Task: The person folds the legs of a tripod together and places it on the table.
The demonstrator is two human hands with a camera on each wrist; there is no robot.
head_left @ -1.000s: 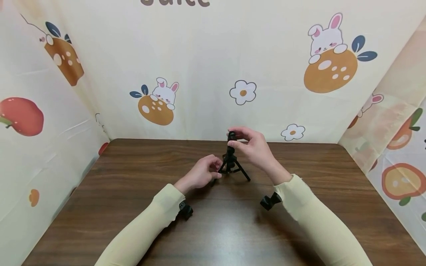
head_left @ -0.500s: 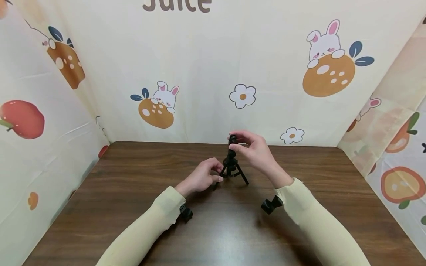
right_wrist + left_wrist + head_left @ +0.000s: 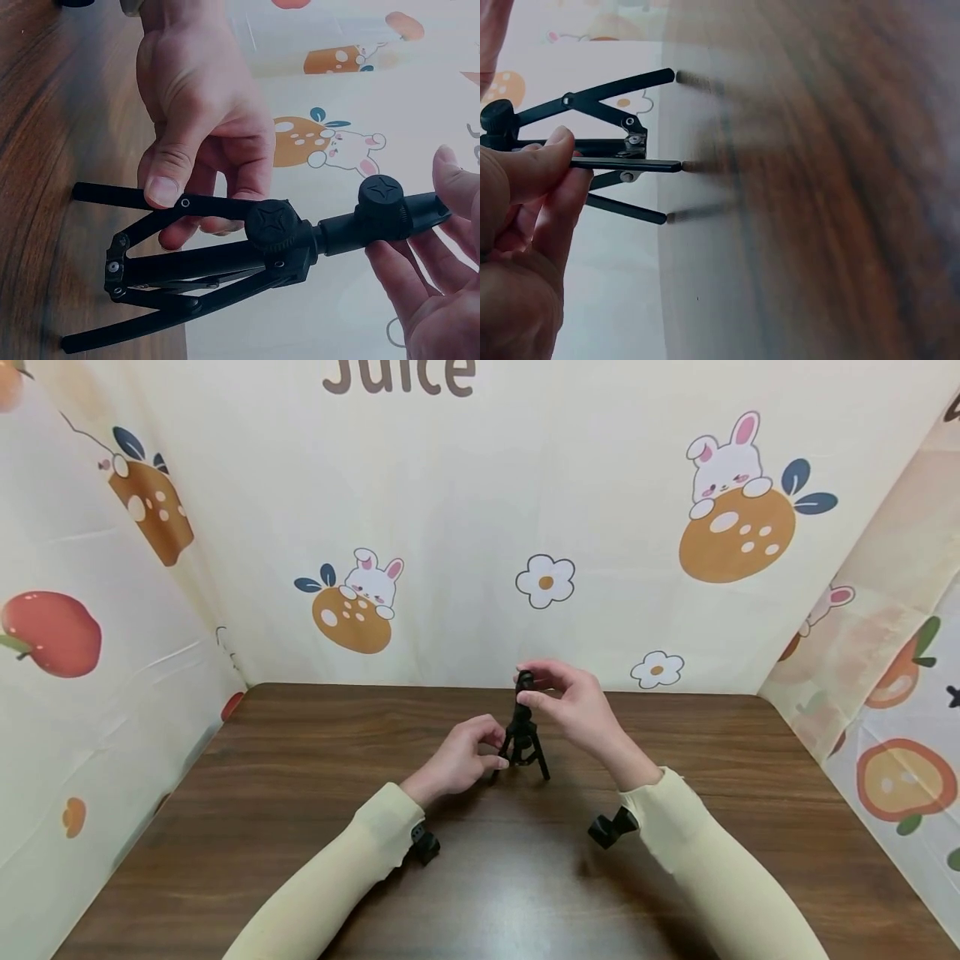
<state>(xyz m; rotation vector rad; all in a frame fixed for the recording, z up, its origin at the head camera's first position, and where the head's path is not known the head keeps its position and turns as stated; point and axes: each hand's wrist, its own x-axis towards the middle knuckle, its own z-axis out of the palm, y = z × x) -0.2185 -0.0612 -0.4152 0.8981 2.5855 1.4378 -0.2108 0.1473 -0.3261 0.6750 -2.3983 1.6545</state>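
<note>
A small black tripod (image 3: 522,732) stands upright on the wooden table, its legs partly spread. My left hand (image 3: 457,758) pinches one leg between thumb and fingers; in the left wrist view that leg (image 3: 641,164) runs out past the fingertips. Up at the top, my right hand (image 3: 577,706) holds the tripod's head between thumb and fingers. The right wrist view shows two round knobs, one on the head (image 3: 381,196) and one lower at the leg joint (image 3: 271,225). Hinged braces (image 3: 150,227) link the legs to the centre column (image 3: 199,261).
The brown wooden table (image 3: 300,810) reaches back to a cream printed curtain (image 3: 450,485) right behind the tripod. More printed cloth (image 3: 150,693) hangs along the left side. Small black wrist cameras (image 3: 613,827) sit below both sleeves.
The tripod's legs have drawn closer together. My left hand has shifted slightly right with the leg it pinches, while my right hand keeps its hold on the head. The head view has tilted up slightly.
</note>
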